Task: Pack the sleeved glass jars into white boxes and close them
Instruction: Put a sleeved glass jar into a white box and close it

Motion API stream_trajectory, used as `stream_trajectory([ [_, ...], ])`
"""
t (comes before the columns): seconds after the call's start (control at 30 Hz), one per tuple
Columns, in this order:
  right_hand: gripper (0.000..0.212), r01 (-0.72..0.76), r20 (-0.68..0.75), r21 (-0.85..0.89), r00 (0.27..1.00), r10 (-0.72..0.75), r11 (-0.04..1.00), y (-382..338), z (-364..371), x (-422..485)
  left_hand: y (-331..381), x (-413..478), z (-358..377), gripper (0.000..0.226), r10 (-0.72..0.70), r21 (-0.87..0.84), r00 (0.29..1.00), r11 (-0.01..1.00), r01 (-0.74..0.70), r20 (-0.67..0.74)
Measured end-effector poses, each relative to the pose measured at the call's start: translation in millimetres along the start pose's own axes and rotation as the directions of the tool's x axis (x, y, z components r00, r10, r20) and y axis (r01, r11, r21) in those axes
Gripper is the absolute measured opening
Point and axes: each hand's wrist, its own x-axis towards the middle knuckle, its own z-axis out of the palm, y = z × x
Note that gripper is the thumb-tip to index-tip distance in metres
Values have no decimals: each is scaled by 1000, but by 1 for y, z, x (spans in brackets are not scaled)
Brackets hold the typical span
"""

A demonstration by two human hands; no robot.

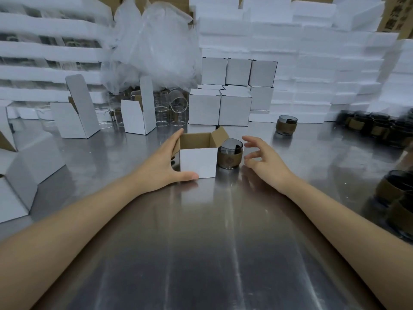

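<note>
An open white box (197, 161) with a brown inside stands at the middle of the steel table, flaps up. My left hand (166, 163) grips its left side, thumb along the front bottom edge and fingers at the top rim. A dark glass jar in a brown sleeve (230, 156) stands upright, touching the box's right side. My right hand (263, 159) hovers just right of that jar with fingers spread and relaxed, holding nothing. Another sleeved jar (286, 125) stands farther back right.
Closed white boxes (220, 109) are stacked behind the open box. Open empty boxes (138, 116) and clear glass jars (176, 113) stand at the back left. Several sleeved jars (375, 126) crowd the right edge. White foam stacks wall the back.
</note>
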Motion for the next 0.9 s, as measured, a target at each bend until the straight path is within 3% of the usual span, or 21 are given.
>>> stream_trajectory([
  [0.13, 53, 50, 95, -32, 994, -47, 998, -3, 0, -2, 0, 0, 0, 119, 6, -3, 1000, 1000, -6, -3],
  [0.27, 24, 56, 135, 25, 989, -59, 998, -5, 2, -4, 0, 0, 0, 118, 3, 0, 1000, 1000, -3, 5],
  [0.4, 14, -38, 113, 199, 993, 16, 979, -5, -1, -3, 2, 0, 0, 118, 7, 11, 1000, 1000, -7, 3],
  [0.5, 7, -140, 180, 399, 981, 72, 906, -5, -6, -2, 2, -1, 0, 119, 4, 13, 1000, 1000, -4, 8],
  [0.63, 6, -180, 252, 473, 966, 64, 863, -8, -10, -2, 1, 0, 0, 119, 0, 17, 1000, 1000, 0, 10],
  [0.9, 7, -193, 260, 502, 963, 65, 843, -9, -12, -4, 1, -1, -1, 118, -4, 18, 1000, 1000, 4, 14],
])
